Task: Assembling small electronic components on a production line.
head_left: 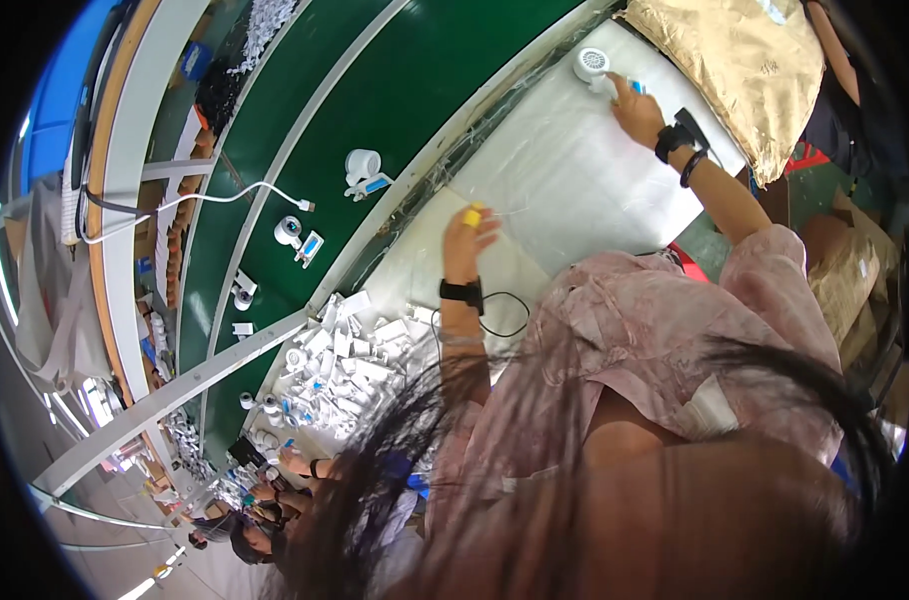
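Flanking green conveyor belt [305, 130], white worktable [575, 190]

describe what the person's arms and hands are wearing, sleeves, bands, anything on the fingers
Both forearms are bare below loose, pale pink patterned sleeves that end near the elbows. The left hand has a yellow cover on one fingertip and a black watch-like band at the wrist, with a thin black cable looping beside it. The right hand has a wide black wrist strap and a thinner black band behind it.
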Motion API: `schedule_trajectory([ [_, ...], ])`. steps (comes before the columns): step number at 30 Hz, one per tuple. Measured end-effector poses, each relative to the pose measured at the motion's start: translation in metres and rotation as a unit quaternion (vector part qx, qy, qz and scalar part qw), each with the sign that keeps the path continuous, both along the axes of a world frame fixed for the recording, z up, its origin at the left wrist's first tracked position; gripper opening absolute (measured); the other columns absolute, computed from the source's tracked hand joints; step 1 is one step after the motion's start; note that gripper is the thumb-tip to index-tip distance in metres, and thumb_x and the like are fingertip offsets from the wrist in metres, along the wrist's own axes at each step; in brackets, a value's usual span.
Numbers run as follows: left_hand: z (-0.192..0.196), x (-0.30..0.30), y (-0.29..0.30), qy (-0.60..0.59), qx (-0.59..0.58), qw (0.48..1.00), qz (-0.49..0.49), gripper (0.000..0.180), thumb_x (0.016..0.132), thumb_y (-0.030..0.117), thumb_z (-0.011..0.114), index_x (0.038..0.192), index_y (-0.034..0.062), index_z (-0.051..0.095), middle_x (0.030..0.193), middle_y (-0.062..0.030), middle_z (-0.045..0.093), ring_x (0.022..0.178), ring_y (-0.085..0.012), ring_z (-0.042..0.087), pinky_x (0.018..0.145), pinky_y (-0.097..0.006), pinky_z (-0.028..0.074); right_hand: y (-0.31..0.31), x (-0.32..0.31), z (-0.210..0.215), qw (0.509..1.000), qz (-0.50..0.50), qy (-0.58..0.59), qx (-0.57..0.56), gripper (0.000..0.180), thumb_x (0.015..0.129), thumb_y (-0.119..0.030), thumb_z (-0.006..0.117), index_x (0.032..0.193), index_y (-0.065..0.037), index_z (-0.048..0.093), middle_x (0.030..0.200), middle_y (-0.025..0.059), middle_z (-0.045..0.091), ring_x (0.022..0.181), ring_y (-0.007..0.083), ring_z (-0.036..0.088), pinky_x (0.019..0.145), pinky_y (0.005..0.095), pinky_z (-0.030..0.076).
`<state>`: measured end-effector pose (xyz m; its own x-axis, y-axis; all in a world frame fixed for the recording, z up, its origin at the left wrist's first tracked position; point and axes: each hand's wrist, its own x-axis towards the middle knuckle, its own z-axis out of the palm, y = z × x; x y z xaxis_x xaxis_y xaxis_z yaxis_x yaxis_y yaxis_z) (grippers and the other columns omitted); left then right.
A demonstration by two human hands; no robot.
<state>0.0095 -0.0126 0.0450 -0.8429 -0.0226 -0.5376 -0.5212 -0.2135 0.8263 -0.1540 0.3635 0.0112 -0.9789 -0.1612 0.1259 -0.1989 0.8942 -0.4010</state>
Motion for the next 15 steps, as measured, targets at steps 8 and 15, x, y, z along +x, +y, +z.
schedule_trajectory([
  [8, -0.047, 0.045, 0.095, 0.138, -0.182, 0.971, -0.065, 0.057, 0.086, 0.012, 0.067, 0.136, 0.002, 0.04, 0.128, -0.0125, 0.053, 0.11, -0.0245, 0.057, 0.083, -0.032, 0.05, -0.073, 0.075, 0.017, 0.58, -0.041, -0.498, -0.644, 0.033, 0.094, -0.011, 0.057, 0.126, -0.006, 0.053, 0.094, 0.007, 0.065, 0.086, 0.0169, 0.065, 0.084, 0.0343, 0.056],
  [15, -0.034, 0.035, 0.09, 0.088, 0.003, 0.992, -0.092, 0.056, 0.083, 0.001, 0.065, 0.132, -0.0042, 0.038, 0.124, -0.0132, 0.053, 0.107, -0.0182, 0.055, 0.082, -0.029, 0.049, -0.107, 0.12, 0.027, 0.486, -0.078, -0.524, -0.695, 0.029, 0.096, -0.013, 0.057, 0.121, 0.001, 0.054, 0.101, 0.0107, 0.063, 0.094, 0.0213, 0.065, 0.088, 0.0361, 0.055],
])
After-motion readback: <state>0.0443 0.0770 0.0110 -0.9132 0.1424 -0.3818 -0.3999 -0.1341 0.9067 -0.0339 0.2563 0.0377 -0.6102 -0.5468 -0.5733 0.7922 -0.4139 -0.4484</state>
